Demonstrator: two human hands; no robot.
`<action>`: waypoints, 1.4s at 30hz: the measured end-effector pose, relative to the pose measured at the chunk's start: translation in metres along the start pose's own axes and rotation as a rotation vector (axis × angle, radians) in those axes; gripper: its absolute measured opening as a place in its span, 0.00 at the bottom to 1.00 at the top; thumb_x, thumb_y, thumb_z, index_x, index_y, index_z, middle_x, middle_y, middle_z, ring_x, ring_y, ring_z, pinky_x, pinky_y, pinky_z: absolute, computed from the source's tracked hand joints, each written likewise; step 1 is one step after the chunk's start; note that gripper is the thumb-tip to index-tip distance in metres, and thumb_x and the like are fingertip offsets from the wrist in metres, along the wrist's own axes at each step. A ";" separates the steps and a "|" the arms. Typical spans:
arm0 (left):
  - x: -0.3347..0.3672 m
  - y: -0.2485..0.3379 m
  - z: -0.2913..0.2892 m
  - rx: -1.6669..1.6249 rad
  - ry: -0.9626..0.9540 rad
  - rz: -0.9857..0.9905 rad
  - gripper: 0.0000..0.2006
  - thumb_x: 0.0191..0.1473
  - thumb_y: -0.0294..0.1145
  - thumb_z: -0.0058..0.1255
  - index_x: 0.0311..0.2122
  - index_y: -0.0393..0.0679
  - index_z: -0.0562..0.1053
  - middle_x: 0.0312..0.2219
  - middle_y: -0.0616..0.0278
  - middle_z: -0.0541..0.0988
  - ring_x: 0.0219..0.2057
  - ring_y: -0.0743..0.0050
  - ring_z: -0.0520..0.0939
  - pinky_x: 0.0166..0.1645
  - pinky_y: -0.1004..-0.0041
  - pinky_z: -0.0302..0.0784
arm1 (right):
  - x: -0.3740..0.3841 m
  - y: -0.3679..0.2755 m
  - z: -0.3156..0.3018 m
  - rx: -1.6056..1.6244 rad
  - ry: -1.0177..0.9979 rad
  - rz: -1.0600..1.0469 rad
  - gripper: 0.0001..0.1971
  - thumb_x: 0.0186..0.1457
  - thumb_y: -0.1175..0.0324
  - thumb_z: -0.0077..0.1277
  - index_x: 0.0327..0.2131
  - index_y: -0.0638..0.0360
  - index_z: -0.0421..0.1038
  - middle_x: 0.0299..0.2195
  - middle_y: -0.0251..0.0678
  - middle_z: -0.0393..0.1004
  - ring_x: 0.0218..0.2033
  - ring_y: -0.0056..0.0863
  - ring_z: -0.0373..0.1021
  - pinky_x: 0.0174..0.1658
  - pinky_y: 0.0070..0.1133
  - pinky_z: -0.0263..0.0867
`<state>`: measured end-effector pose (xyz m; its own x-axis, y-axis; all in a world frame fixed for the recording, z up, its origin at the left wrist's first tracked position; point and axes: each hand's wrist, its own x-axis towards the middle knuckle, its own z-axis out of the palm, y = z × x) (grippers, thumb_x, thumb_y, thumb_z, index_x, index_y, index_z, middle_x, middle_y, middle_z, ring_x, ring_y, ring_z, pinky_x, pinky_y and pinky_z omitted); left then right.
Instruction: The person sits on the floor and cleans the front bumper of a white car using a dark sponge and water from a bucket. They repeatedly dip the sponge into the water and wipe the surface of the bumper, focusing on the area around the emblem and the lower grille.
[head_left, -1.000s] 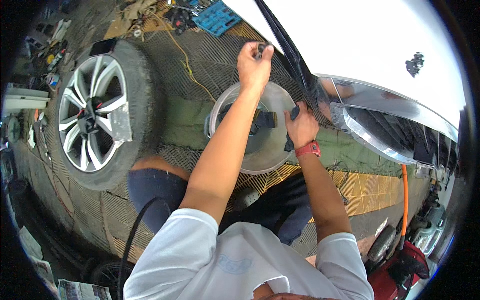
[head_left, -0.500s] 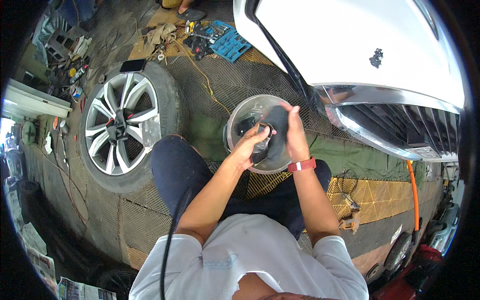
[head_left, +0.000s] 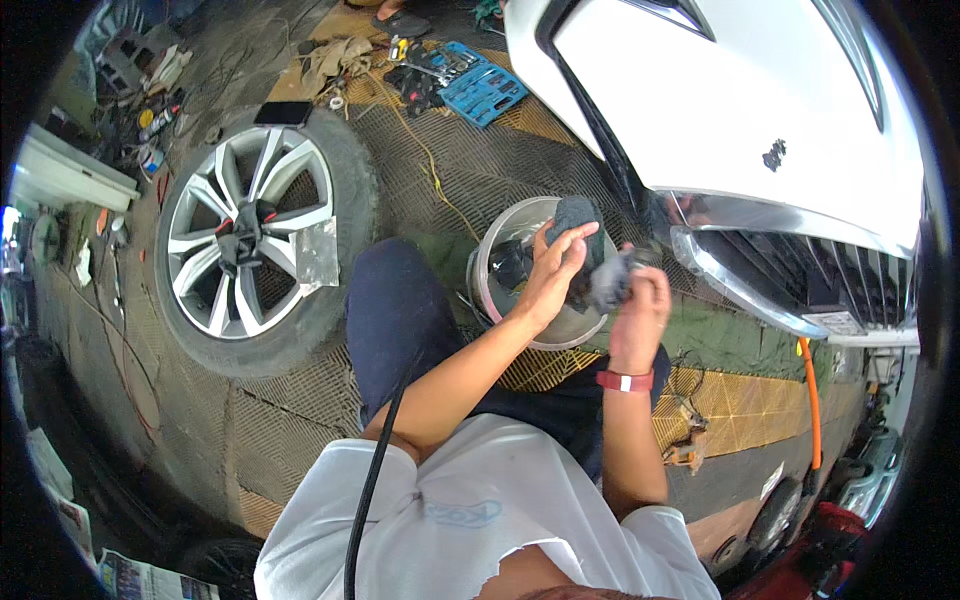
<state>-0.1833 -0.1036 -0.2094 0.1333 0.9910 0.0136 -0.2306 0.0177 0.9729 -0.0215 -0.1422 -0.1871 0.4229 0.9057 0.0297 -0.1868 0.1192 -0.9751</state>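
Above a grey bucket (head_left: 572, 330) between my knees, my left hand (head_left: 545, 278) holds a dark grey, rough, sponge-like block (head_left: 577, 212). Its fingers lie along the lower part of the block. Close by on the right, my right hand (head_left: 640, 315) has curled fingers around a small grey piece (head_left: 612, 282). Motion blurs this piece, so its kind cannot be made out. A red band circles that wrist. Inside the bucket, dark shapes show partly behind my hands.
An alloy wheel (head_left: 235, 240) with its tyre lies at my left, with a black phone (head_left: 283, 114) on the tyre. Ahead is a blue tool case (head_left: 483, 95). A white car front (head_left: 720, 110) stands at the right. Another person's foot (head_left: 402, 22) is at the far edge.
My hands have moved apart from being close together over the bucket. The dark block now shows upright by my left hand, and the right hand has drawn lower, holding the grey piece.
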 end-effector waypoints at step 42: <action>0.246 0.021 0.002 0.503 0.631 0.083 0.39 0.70 0.32 0.47 0.77 0.41 0.39 0.74 0.29 0.46 0.72 0.28 0.57 0.74 0.51 0.59 | 0.059 0.126 -0.055 -1.024 0.287 -0.322 0.24 0.68 0.74 0.45 0.66 0.69 0.63 0.61 0.58 0.69 0.61 0.59 0.67 0.64 0.40 0.62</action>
<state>-0.1534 0.1407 -0.1847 -0.4687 0.8772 0.1038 0.2654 0.0278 0.9637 0.0292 -0.0959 -0.3199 0.5342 0.7491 0.3918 0.7334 -0.1801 -0.6555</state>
